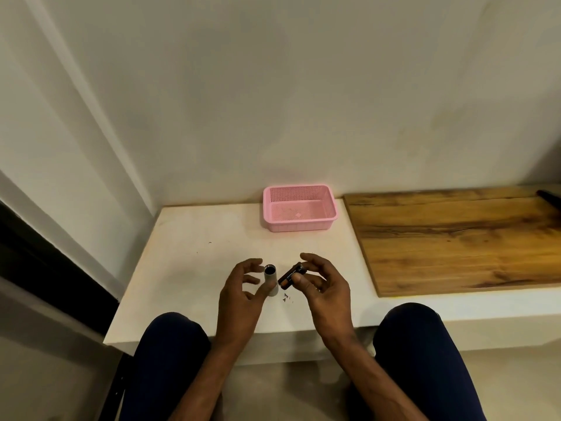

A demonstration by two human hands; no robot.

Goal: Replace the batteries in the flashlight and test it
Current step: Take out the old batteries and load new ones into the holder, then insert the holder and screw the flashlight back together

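Near the front of the tabletop (188, 253), the left hand (239, 294) holds the white flashlight (272, 284) upright, fingers loosely curled, open mouth up. Just to its right, the right hand (329, 294) pinches a battery (290, 277), slanted, its lower end beside the tube.

Both bare forearms reach in from the near edge and converge. The left hand (241, 288) curls loosely, thumb and forefinger pinching the flashlight tube (271, 281). The right hand (326, 288), palm turned left, pinches a battery (290, 278) between thumb and fingertips.
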